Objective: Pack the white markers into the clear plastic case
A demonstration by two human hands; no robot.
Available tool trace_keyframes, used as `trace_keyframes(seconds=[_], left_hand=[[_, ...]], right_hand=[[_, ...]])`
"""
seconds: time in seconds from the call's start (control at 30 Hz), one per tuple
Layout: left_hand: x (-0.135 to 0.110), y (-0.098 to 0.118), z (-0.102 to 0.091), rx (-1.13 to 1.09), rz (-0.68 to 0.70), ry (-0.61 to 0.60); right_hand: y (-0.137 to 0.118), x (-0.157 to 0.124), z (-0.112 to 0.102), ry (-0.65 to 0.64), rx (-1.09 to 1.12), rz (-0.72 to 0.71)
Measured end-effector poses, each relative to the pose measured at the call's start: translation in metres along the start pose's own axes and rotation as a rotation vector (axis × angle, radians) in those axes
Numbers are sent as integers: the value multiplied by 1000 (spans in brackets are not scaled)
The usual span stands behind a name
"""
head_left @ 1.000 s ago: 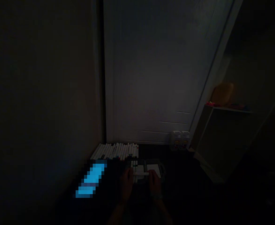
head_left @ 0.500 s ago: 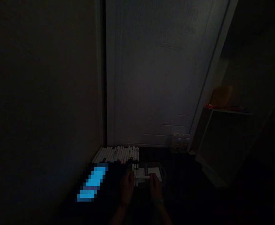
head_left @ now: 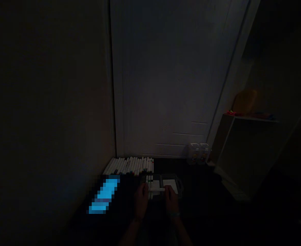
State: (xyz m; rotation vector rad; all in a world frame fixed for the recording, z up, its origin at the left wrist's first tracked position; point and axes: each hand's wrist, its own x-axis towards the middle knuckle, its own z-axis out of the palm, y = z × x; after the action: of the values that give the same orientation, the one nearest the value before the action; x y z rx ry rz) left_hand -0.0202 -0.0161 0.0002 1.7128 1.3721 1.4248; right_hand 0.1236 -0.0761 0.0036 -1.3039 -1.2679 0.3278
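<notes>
The scene is very dark. A white marker (head_left: 156, 189) lies level between my two hands, over an open plastic case (head_left: 179, 182). The fingers of my left hand (head_left: 141, 201) are closed around its left end. At the other end, my right hand (head_left: 171, 200) pinches it. Several white markers (head_left: 149, 178) stand side by side in the left half of the case, partly covered by my left hand. A white sheet or insert (head_left: 170, 184) shows in the right half. My fingertips are hard to make out in the gloom.
Behind the case, a long row of white markers (head_left: 130, 165) lies on the dark table. A lit, pixelated screen (head_left: 104, 195) is at the left. Two clear containers (head_left: 198, 153) stand by the pale door (head_left: 166, 85). A cabinet (head_left: 245, 153) with an orange object (head_left: 245, 100) on top is at the right.
The view has tilted slightly, so the table sits a little higher in the picture. Both hands keep hold of the marker, with hardly any other movement.
</notes>
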Motion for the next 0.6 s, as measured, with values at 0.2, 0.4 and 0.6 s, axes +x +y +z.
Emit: trace_keyframes(seconds=[0.2, 0.4, 0.6], left_hand=[[-2, 9, -4, 10, 12, -16], [-2, 11, -3, 15, 21, -27], [-2, 16, -4, 43, 34, -22]], right_hand=[[-1, 0, -1, 16, -7, -15], [-2, 0, -2, -1, -33, -17], [-3, 1, -2, 2, -22, -21]])
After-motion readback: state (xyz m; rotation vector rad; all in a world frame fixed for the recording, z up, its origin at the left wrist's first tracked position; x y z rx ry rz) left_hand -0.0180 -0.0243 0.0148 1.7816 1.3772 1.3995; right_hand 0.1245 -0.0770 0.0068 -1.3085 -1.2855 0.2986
